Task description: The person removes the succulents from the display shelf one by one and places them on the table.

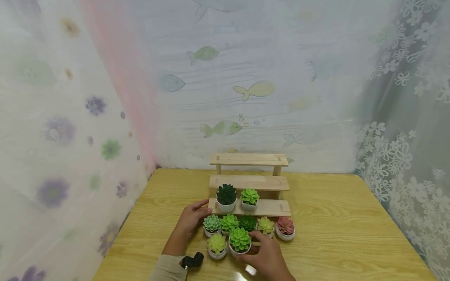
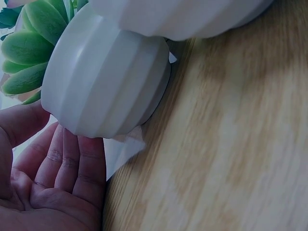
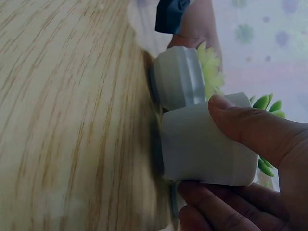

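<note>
My right hand [image 1: 265, 255] grips a white pot [image 3: 207, 144] with a bright green succulent [image 1: 240, 239], thumb on one side and fingers on the other. At the left end of the lowest step of a wooden stand [image 1: 263, 208], my left hand [image 1: 190, 220] lies with its fingers fairly straight, beside a ribbed white pot [image 2: 108, 77] with a pale green succulent [image 1: 212, 223]. Whether the left fingertips touch the step is hard to tell. A yellow-green potted succulent [image 1: 216, 245] stands just left of the gripped pot.
On the lowest step sit a dark green succulent [image 1: 226, 195] and a light green one [image 1: 250, 197]. Before the stand are more potted succulents, including a yellow one [image 1: 265, 225] and a pink one [image 1: 285, 226]. Patterned curtains [image 1: 246, 78] surround the wooden table [image 1: 334, 234].
</note>
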Motion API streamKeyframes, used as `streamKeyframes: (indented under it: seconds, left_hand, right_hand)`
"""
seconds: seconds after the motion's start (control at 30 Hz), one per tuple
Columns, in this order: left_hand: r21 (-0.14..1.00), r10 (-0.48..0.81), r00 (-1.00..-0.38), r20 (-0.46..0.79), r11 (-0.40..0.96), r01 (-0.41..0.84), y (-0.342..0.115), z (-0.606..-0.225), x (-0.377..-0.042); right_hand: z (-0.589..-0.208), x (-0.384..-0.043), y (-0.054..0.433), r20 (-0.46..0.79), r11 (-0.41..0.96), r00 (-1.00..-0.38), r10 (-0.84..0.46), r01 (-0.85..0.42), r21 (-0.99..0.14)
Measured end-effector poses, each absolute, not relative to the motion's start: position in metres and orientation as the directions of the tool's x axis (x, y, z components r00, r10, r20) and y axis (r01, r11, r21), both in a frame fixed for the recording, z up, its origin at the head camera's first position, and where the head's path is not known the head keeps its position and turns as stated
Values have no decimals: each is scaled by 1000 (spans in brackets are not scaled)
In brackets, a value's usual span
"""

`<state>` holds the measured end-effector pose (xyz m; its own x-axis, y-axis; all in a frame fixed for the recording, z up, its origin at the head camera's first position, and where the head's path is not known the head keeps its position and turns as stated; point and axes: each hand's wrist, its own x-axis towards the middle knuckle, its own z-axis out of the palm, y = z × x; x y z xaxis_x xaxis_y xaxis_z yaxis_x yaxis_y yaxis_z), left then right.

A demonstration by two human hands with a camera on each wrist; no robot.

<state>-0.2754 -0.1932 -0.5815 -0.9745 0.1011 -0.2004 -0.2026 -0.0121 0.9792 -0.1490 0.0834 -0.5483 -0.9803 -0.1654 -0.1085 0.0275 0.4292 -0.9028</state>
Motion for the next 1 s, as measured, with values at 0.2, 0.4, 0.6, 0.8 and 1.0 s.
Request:
streamKeyframes:
  seconds: [0.2, 0.4, 0.6, 0.8, 1.0]
  left_hand:
    - [978, 94, -974, -208, -1, -209, -195, -582, -276]
    - [977, 91, -973, -212, 18, -212, -195, -581, -274]
    - [980, 106, -975, -196, 0, -197, -193, -580, -273]
    - [981, 98, -976, -195, 4, -196, -193, -581, -273]
    - [983, 95, -978, -183, 1, -184, -193, -582, -274]
  right_hand:
    - [-547, -150, 83, -101, 432, -982, -160, 23, -901]
    - [-549, -149, 81, -142, 405, -977, -159, 67, -912]
    - [-549, -148, 80, -143, 393, -977, -157, 71, -917]
    - [-550, -147, 79, -139, 380, -976, -165, 67, -922]
    - [-551, -146, 78, -115, 372, -980, -165, 46, -927]
